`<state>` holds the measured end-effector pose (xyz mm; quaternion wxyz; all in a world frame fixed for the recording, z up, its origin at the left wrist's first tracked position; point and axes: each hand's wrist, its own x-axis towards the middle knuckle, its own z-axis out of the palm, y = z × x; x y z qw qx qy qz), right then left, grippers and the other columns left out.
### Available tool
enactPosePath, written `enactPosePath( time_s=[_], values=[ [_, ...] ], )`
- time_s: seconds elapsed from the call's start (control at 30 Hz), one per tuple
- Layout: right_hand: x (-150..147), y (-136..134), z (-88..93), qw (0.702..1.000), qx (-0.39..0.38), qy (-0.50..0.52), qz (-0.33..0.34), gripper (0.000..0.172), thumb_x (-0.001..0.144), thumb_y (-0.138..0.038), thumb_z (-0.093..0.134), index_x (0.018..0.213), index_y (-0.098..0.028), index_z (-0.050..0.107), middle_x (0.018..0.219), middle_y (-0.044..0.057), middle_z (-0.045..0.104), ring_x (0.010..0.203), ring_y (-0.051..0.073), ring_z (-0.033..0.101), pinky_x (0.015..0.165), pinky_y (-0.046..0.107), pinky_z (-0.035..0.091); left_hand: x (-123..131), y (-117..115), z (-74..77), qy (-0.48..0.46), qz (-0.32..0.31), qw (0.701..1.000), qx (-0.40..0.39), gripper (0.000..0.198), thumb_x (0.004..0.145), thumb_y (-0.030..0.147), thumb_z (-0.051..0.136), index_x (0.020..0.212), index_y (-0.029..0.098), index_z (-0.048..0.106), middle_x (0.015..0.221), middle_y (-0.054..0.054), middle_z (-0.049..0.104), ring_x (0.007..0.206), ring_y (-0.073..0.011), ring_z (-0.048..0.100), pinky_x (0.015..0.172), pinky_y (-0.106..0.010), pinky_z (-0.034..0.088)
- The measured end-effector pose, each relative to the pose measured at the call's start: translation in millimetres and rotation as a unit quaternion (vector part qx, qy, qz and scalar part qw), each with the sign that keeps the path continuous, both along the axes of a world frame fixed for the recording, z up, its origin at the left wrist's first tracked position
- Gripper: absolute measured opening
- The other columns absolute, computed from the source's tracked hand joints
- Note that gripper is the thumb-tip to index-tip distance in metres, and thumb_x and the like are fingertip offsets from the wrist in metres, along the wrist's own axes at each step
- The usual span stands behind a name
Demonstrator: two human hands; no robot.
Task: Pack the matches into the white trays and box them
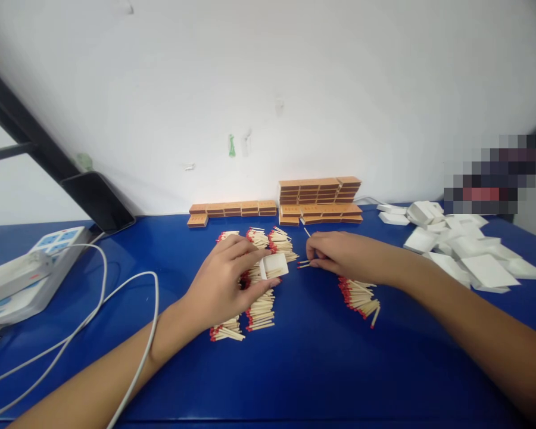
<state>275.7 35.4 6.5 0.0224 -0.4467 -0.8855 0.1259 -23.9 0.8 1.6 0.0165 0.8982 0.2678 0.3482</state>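
My left hand [226, 277] grips a small white matchbox tray [281, 260] between thumb and fingers, tilted so its inside shows, with a few matches lying in it. Beneath and around that hand, several bunches of red-tipped matches [261, 310] are spread on the blue table. My right hand [335, 253] is closed in a pinch just right of the tray. Matches [304, 264] stick out from its fingertips, red heads to the left, and another match pokes out above the fingers. Below the right wrist lies a separate bunch of matches [360, 297].
Orange-brown matchboxes [319, 193] are stacked in rows against the wall. White trays [469, 244] lie heaped at the right. On the left are a power strip [65, 244], a dark phone [99, 201] leaning on the wall, and a white cable [154, 298] crossing my left forearm.
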Motion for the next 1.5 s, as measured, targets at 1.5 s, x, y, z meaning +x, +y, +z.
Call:
enactPosePath(
  time_s=[1.5],
  values=[
    [-29, -3, -9.0, 0.993, 0.07, 0.077, 0.061, 0.015, 0.101, -0.023, 0.055, 0.088, -0.02, 0.064, 0.092, 0.005, 0.064, 0.078, 0.017, 0.057, 0.071, 0.031, 0.039, 0, -2, 5.3, -0.067, 0.094, 0.993, -0.008, 0.037, 0.096, 0.046, 0.077, 0.12, 0.017, 0.077, 0.099, -0.009, 0.077, 0.094, -0.0252, 0.064, 0.084, -0.043, 0.055]
  ],
)
